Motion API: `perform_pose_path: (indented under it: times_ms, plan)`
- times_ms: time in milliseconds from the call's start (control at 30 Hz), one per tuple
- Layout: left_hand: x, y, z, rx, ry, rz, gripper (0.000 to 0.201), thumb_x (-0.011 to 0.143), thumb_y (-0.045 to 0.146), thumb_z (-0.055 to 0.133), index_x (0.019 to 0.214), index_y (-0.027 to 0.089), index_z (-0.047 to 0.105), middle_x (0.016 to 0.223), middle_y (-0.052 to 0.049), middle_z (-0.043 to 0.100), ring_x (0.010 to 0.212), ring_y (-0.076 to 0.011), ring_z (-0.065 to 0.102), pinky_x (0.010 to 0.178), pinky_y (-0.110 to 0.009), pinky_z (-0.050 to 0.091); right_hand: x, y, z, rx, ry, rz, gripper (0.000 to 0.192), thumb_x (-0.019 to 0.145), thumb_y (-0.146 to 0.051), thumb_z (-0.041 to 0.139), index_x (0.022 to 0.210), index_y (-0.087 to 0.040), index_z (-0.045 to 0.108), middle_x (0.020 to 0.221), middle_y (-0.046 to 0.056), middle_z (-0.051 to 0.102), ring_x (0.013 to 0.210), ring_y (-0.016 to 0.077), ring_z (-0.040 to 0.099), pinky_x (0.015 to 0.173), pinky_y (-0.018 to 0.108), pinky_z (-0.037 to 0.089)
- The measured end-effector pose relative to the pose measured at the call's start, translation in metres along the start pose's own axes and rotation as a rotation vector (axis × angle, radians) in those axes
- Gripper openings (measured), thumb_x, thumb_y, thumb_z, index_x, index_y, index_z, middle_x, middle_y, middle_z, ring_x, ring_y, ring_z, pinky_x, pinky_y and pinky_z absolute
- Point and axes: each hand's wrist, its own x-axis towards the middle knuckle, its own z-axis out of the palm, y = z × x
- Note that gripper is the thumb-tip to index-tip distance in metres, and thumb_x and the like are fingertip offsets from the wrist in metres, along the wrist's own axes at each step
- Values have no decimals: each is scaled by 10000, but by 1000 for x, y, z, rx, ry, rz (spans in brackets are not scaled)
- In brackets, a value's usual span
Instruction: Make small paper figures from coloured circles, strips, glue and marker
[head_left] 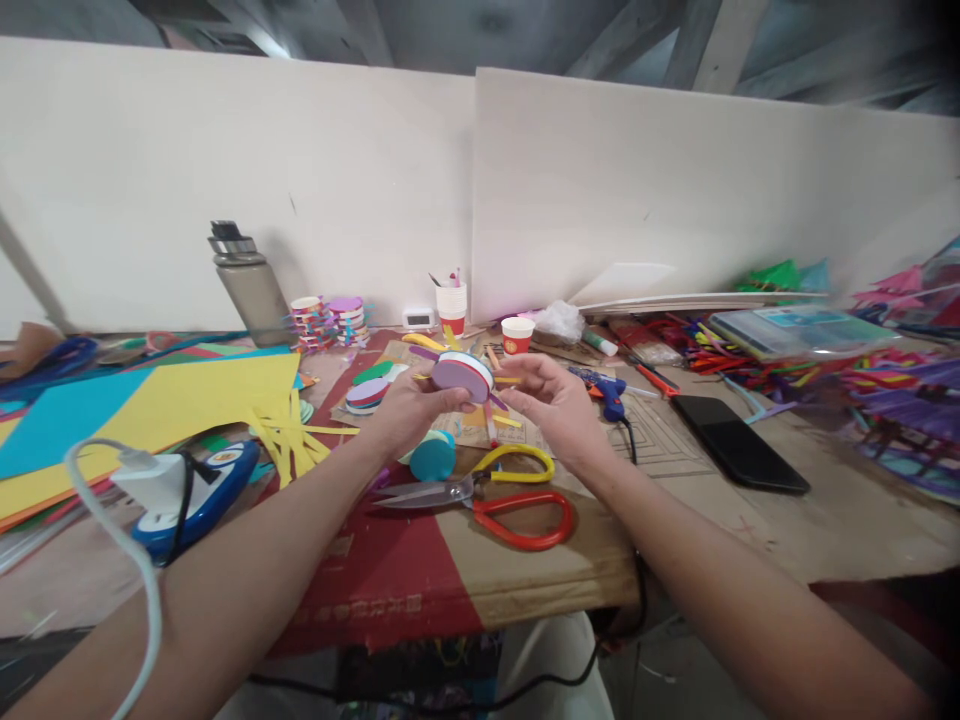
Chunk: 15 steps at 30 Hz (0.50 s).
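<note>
Above the middle of the table my left hand (411, 402) grips a small paper craft (463, 375): a round disc with a purple face, a white rim and coloured strips sticking out. My right hand (551, 398) touches its right side with the fingertips, fingers partly spread. Below the hands lie scissors (495, 500) with one yellow and one red handle loop, and a teal paper roll (432, 456).
Yellow and blue paper sheets (150, 405) cover the left, with a power strip and white plug (187, 490). A metal bottle (251, 285), paper cups (517, 335), a blue glue gun (609, 392), a black phone (739, 442) and heaps of coloured strips (862, 380) surround the work spot. White boards wall the back.
</note>
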Motion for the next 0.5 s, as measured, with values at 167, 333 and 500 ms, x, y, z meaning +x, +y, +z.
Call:
perform_pose_path:
  times_ms: [167, 333, 500]
  plan:
    - [3, -5, -1, -80, 63, -117, 429, 541, 284, 888, 891, 116, 706, 863, -66, 734, 716, -167, 689, 650, -265, 550, 6, 4, -3, 171, -7, 125, 484, 609, -269, 832, 1052, -262, 637, 880, -6, 738, 865, 161, 671, 848, 326, 507]
    - [3, -3, -1, -95, 92, -162, 429, 542, 283, 896, 878, 107, 697, 803, -50, 718, 610, -128, 661, 590, -235, 529, 9, 8, -5, 172, 58, 189, 543, 549, -278, 853, 1054, -247, 656, 826, -24, 697, 791, 137, 635, 754, 278, 487]
    - [3, -3, -1, -41, 66, -187, 420, 543, 296, 895, 867, 104, 710, 798, -54, 716, 601, -115, 641, 568, -221, 511, 11, 15, -8, 11, 82, 271, 369, 667, -507, 769, 876, -207, 711, 809, 9, 692, 665, 110, 553, 590, 234, 421]
